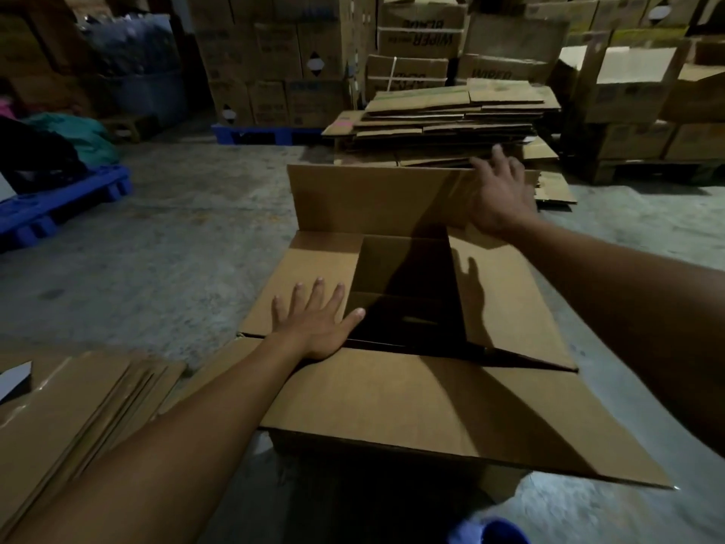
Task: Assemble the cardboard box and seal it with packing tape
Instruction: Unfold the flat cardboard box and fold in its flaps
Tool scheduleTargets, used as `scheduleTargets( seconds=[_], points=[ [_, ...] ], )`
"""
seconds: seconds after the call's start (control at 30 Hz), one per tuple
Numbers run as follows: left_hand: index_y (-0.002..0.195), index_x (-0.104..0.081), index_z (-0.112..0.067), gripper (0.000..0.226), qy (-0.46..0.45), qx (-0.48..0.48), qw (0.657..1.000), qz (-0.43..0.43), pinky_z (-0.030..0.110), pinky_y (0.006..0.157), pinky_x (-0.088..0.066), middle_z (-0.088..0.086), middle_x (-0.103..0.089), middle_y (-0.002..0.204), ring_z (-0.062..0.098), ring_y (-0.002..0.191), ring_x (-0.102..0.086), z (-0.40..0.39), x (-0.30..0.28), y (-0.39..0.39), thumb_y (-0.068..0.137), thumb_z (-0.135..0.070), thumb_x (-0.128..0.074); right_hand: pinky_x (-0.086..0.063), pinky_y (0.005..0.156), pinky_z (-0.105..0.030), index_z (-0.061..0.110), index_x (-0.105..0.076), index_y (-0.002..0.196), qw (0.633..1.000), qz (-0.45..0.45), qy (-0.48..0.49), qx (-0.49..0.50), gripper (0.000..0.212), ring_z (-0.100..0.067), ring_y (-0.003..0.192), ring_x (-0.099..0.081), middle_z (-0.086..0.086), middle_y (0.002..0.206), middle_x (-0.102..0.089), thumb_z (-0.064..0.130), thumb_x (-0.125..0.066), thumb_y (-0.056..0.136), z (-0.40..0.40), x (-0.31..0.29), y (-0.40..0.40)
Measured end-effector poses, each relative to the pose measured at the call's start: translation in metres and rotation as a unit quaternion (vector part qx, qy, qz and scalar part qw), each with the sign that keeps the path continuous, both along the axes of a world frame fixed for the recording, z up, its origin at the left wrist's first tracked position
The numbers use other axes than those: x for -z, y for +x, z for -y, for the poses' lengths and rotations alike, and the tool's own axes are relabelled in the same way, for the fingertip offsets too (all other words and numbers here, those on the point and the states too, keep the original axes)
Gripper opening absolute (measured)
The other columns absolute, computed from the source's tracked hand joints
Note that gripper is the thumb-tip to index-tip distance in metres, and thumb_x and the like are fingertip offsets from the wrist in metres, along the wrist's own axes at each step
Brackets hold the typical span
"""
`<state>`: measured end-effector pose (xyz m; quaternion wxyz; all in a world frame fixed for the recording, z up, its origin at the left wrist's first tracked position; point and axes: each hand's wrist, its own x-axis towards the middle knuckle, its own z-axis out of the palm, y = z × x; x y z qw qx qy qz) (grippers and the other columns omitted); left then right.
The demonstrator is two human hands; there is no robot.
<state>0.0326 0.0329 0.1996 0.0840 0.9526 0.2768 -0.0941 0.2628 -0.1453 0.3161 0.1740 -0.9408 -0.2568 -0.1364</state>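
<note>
Box (431,406) on concrete floor (176,249), flaps unfolded.
Left hand (314,323) flat, fingers spread, on left flap (310,265); right hand (500,194), fingers straight and apart, touches top edge of upright far flap (372,198).

I note a dim warehouse: grey concrete floor (164,245), stacked cartons (274,53) across the top of the frame, flattened cardboard (451,115) piled upper centre, a blue pallet (59,206) at left.

Left hand (314,327) flat, right hand (500,198) outstretched.
</note>
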Motion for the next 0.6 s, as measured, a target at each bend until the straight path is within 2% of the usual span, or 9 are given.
scheduleTargets(
  seconds=[0.1,0.17,0.23,0.3,0.33,0.37,0.43,0.5,0.6],
  points=[
    [0.150,0.015,-0.042,0.080,0.001,-0.001,1.000,-0.003,0.060,0.112,0.014,-0.003,0.024,0.161,0.031,0.146,0.024,-0.002,0.000,0.002,0.083,-0.080,-0.003,-0.012,0.114,-0.058,0.032,-0.004,0.153,0.999,-0.038,-0.015,0.016,0.085,-0.032,0.147,0.010,-0.003,0.162,0.013,0.017,-0.058,0.089,-0.012,-0.013,0.017],
    [0.150,0.016,-0.042,0.080,0.002,0.003,1.000,-0.002,0.060,0.111,0.015,-0.002,0.025,0.161,0.031,0.146,0.024,-0.002,0.001,0.001,0.083,-0.080,-0.003,-0.006,0.115,-0.060,0.034,0.001,0.152,0.997,-0.061,-0.045,0.027,0.084,-0.032,0.147,0.012,-0.001,0.162,0.010,0.024,-0.055,0.091,-0.014,-0.006,0.029],
    [0.150,0.016,-0.041,0.080,0.001,0.004,1.000,-0.002,0.060,0.111,0.014,-0.002,0.025,0.161,0.031,0.146,0.025,-0.002,0.001,0.000,0.083,-0.080,-0.003,0.000,0.113,-0.065,0.032,-0.010,0.152,0.995,-0.047,-0.084,0.040,0.071,-0.034,0.147,0.001,-0.005,0.162,-0.010,0.042,-0.047,0.093,-0.012,0.002,0.033],
    [0.150,0.016,-0.041,0.080,0.001,0.003,1.000,-0.004,0.060,0.112,0.014,-0.002,0.026,0.160,0.031,0.146,0.026,-0.002,0.000,0.001,0.083,-0.080,-0.004,0.001,0.110,-0.068,0.026,-0.035,0.144,0.991,0.025,-0.123,0.045,0.059,-0.037,0.143,-0.017,-0.011,0.152,-0.033,0.057,-0.032,0.094,-0.009,0.007,0.028],
    [0.150,0.017,-0.040,0.080,0.001,0.003,1.000,-0.006,0.060,0.111,0.014,-0.001,0.026,0.160,0.031,0.145,0.026,-0.002,0.000,0.002,0.084,-0.080,-0.004,0.000,0.110,-0.067,0.023,-0.044,0.137,0.989,0.048,-0.133,0.036,0.061,-0.038,0.140,-0.024,-0.013,0.147,-0.039,0.061,-0.024,0.094,-0.007,0.009,0.020],
    [0.150,0.017,-0.040,0.080,0.002,0.005,1.000,-0.006,0.060,0.111,0.015,-0.001,0.027,0.160,0.031,0.145,0.026,-0.002,0.000,0.003,0.084,-0.080,-0.004,-0.006,0.110,-0.066,0.022,-0.049,0.132,0.991,0.049,-0.125,0.024,0.063,-0.038,0.137,-0.031,-0.015,0.142,-0.043,0.063,-0.020,0.094,-0.005,0.010,0.009],
    [0.150,0.017,-0.040,0.080,0.002,0.006,1.000,-0.008,0.060,0.111,0.014,0.000,0.027,0.160,0.032,0.145,0.026,-0.002,-0.003,0.003,0.085,-0.079,-0.005,-0.026,0.107,-0.059,0.021,-0.053,0.128,0.995,0.014,-0.099,-0.010,0.059,-0.037,0.127,-0.041,-0.017,0.132,-0.048,0.059,-0.020,0.096,0.001,0.017,-0.015],
    [0.151,0.015,-0.039,0.078,-0.007,0.007,1.000,-0.011,0.060,0.111,0.013,0.000,0.027,0.160,0.033,0.146,0.025,-0.001,-0.006,0.001,0.086,-0.078,-0.006,-0.041,0.099,-0.051,0.020,-0.056,0.127,0.988,-0.035,-0.138,-0.065,0.052,-0.034,0.114,-0.050,-0.017,0.118,-0.054,0.051,-0.024,0.099,0.011,0.037,-0.035],
    [0.152,0.010,-0.038,0.078,-0.043,0.020,0.999,-0.025,0.060,0.112,0.011,0.001,0.023,0.161,0.034,0.146,0.023,-0.001,-0.016,-0.004,0.087,-0.077,-0.008,-0.045,0.096,-0.047,0.024,-0.049,0.133,0.976,-0.089,-0.171,-0.105,0.048,-0.032,0.116,-0.047,-0.014,0.123,-0.049,0.050,-0.027,0.099,0.029,0.071,-0.055]
  ],
)
